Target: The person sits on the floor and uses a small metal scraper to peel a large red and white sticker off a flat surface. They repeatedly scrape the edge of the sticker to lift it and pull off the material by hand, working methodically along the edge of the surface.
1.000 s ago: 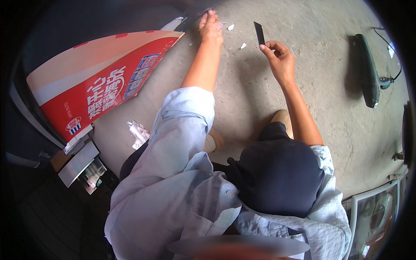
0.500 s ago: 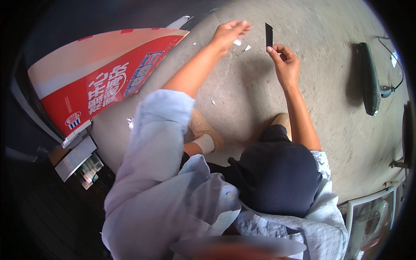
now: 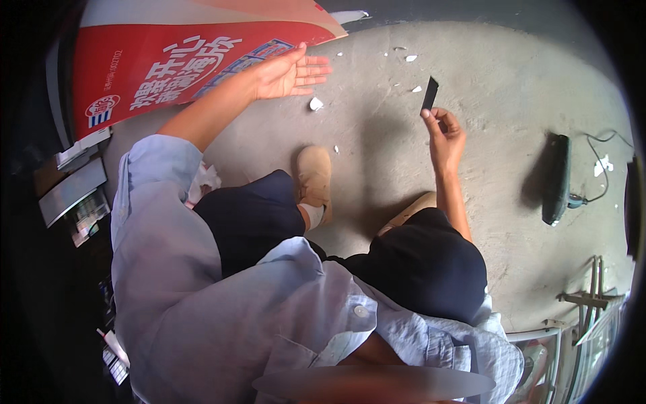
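In my right hand [image 3: 447,143] a short flat black strip [image 3: 429,93] is pinched by its lower end between thumb and fingertips. It stands up and leans slightly right, with a slanted top edge. What it is made of I cannot tell. My left hand [image 3: 291,75] is open with the fingers stretched out and the palm turned up, holding nothing. It hangs beside the edge of a large red printed panel [image 3: 145,74], overlapping it in the view; whether they touch I cannot tell.
Small white scraps [image 3: 316,104] lie scattered on the concrete floor [image 3: 383,155]. At the right rests a long dark green device [image 3: 556,178] with a cord [image 3: 609,175]. A framed glass door-like piece [image 3: 538,363] stands lower right. Papers [image 3: 74,195] lie at the left.
My left hand has swung left toward the red panel and opened out, palm up. My right hand still holds the black strip, now tilted more to the right. The whole view has shifted.
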The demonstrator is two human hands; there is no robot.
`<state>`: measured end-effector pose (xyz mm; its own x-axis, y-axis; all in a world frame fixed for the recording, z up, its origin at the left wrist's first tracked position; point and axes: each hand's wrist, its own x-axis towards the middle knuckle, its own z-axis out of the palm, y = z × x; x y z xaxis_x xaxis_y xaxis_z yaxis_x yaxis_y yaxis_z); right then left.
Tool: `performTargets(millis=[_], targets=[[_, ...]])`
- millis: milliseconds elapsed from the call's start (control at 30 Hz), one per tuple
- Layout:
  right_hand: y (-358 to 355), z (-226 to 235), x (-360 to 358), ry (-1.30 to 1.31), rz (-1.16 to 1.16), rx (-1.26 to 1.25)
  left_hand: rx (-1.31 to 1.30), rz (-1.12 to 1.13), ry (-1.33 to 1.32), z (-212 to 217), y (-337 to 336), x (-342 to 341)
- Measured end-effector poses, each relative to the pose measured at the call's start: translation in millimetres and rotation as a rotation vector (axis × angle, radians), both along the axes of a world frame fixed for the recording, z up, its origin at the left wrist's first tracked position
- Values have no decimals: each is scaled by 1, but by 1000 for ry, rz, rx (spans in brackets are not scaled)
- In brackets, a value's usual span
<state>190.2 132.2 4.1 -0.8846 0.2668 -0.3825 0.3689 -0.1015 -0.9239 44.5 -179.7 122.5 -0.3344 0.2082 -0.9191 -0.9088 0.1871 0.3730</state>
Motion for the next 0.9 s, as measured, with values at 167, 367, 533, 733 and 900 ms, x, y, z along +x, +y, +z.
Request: performTargets(millis=[167,367,533,733,900], targets=[[26,28,4,51,171,264,-66,-443,296,-53,-22,-11],[65,134,-20,66,571,807,-15,-982,970,-64,49,3],[41,146,-48,-89,615,736,393,-456,910,-49,92,40],[-42,120,-89,69,652,692,486,325,652,-61,77,41],[-84,46,-140,58,99,-29,263,514,790,-71,29,30]])
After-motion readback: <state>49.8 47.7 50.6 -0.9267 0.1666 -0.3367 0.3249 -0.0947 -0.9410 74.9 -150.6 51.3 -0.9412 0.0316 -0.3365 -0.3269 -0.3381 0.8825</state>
